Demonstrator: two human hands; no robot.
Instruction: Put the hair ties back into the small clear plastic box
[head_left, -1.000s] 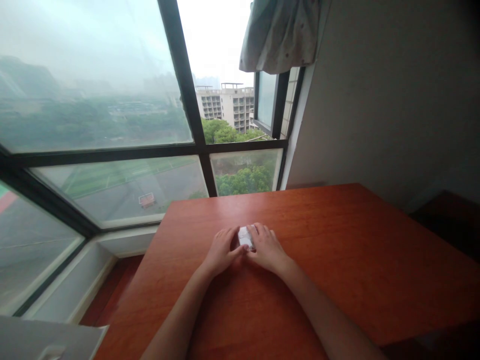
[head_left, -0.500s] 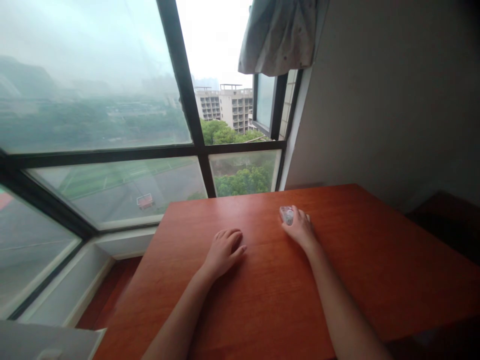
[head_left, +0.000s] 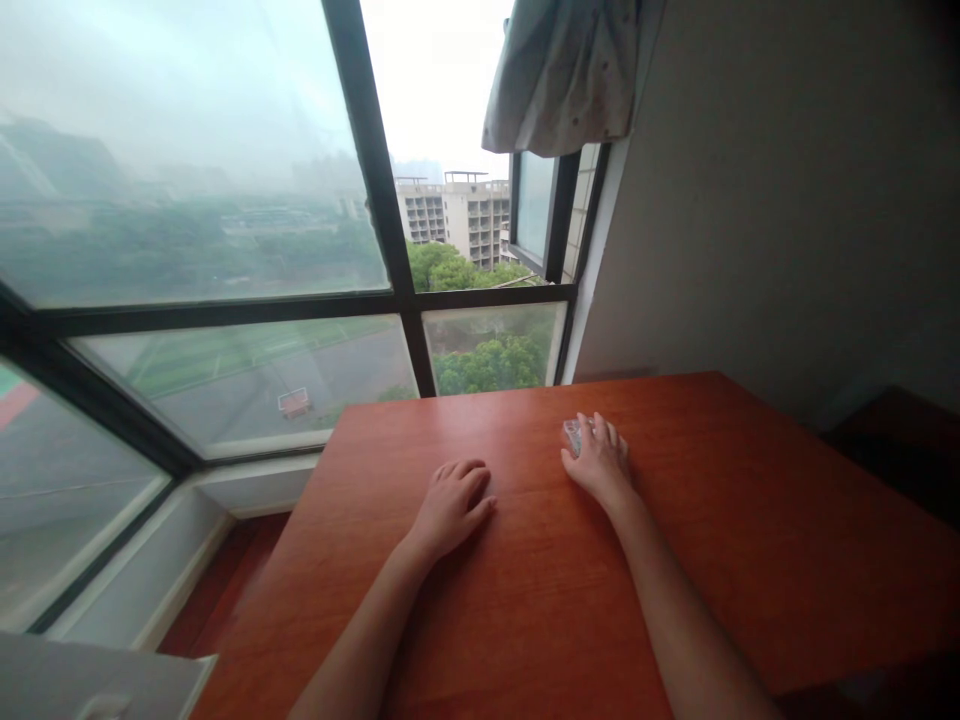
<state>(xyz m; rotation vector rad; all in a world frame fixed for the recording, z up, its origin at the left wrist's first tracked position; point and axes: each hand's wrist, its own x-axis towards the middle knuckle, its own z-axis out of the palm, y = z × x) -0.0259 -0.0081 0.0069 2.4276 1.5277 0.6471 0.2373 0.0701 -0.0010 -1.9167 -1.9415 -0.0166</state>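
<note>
My right hand point(head_left: 600, 462) is around a small clear, glassy or plastic object point(head_left: 573, 434) near the far side of the reddish-brown table point(head_left: 540, 600). Its thumb lies along the near left side and the fingers reach over the top, so much of the object is covered and its exact kind cannot be made out. To the left, my left hand point(head_left: 454, 505) rests palm down on the wood. Its fingers are loosely bent, the thumb stands apart, and it holds nothing.
Large windows point(head_left: 225, 310) in dark frames stand beyond the table's far and left edges, one pane swung open. A grey curtain point(head_left: 562, 85) hangs above it. A plain wall point(head_left: 720, 230) rises on the right. White panelling point(head_left: 105, 680) is at lower left.
My right hand has shifted further over the clear object, its fingers more spread, and less of the object shows. My left hand has stayed in place. The view has turned slightly.
</note>
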